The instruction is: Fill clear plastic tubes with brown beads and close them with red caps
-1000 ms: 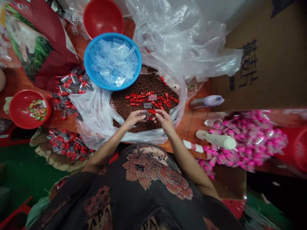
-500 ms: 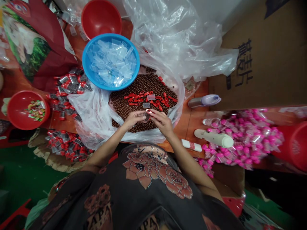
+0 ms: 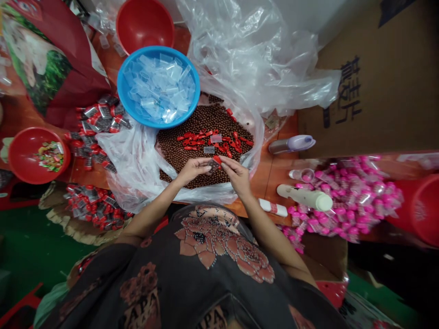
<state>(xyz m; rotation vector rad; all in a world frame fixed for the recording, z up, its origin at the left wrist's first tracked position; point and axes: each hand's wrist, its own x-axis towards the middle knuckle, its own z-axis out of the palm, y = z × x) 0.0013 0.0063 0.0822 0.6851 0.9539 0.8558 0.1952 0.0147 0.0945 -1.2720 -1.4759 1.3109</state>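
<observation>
My left hand [image 3: 195, 171] pinches a small clear container [image 3: 212, 166] that looks dark with brown balls inside. At its right end sits a red cap [image 3: 217, 159], gripped by the fingertips of my right hand [image 3: 237, 175]. Both hands are close together over a spread of small brown balls [image 3: 185, 160] on a plastic sheet. Just beyond them several loose red caps [image 3: 194, 139] lie on the balls, with a filled clear container [image 3: 209, 150] and an empty clear container [image 3: 216, 138] among them.
A blue basin [image 3: 120, 91] of clear containers stands at the back, before a red bowl [image 3: 146, 27]. Red-capped containers [image 3: 92, 208] pile up at left near a red bowl of colourful pieces [image 3: 13, 157]. Pink-capped containers [image 3: 343, 201], a bottle [image 3: 305, 197] and a cardboard box [image 3: 377, 91] are at right.
The red cap has turned and now sits against the container's end. My right hand has shifted slightly right, its fingers straighter around the cap.
</observation>
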